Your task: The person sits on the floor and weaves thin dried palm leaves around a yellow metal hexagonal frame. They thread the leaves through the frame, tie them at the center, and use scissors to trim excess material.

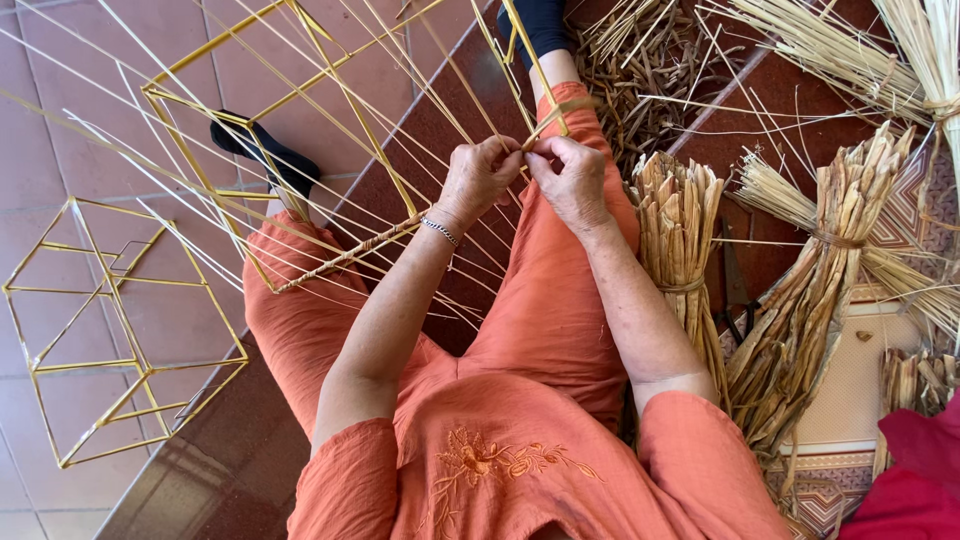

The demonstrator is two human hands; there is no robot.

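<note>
The person sits on the floor (60,150) in orange clothes, legs stretched toward twelve o'clock, and both hands meet just above the knees. The left hand (478,178) has its grip together, pinching thin straws (330,120) against a bar of the yellow wire frame (205,150); a bracelet (439,230) circles that wrist. The right hand (572,180) touches the left at the fingertips, its grip likewise pinched shut on the same straws at the frame's bar. The frame lies tilted across the lap, its bulk spreading to ten o'clock of the hands, with long pale straws fanning out over it toward the upper left. One lower bar, at seven o'clock of the left hand, is already wrapped in woven fibre.

A second frame (120,330), bare and box-shaped, stands on the tiles at eight o'clock, well apart from the hands. Just beside the right forearm, at three o'clock, a tied bundle (680,240) of flat dried leaves stands upright. A larger bundle (810,300) leans further out at four o'clock, and scissors (735,290) lie between the two. Loose dried scraps (640,80) are heaped at one o'clock, and pale reed sheaves (850,50) lie at two o'clock. Red cloth (915,480) shows at the lower right corner.
</note>
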